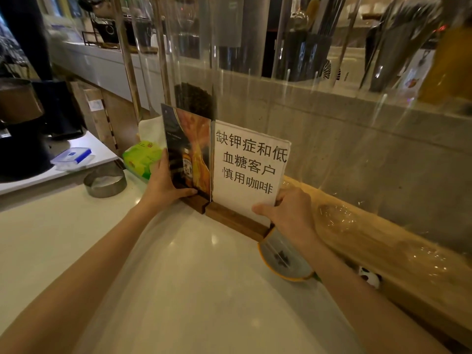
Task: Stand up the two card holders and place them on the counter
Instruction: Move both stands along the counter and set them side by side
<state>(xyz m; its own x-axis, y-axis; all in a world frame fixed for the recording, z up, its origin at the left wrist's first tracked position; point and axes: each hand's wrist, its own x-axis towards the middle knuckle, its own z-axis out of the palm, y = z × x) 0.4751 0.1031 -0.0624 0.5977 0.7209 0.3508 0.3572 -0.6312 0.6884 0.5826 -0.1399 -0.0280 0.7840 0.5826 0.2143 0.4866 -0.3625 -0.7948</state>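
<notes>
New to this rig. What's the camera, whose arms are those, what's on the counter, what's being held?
There is one view, from a wide-angle camera worn on a person's head, looking down at their own bare arms; no robot is involved. The left hand grips the picture card holder, and the right hand grips the white text card holder. Both stand upright, side by side on wooden bases, on the pale counter. Nearby sit a round metal tin, a green packet and a yellow-rimmed dish.

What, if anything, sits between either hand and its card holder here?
Nothing visible. The left hand already grips the picture card holder, and the right hand grips the text card holder; both stand upright on the counter.
</notes>
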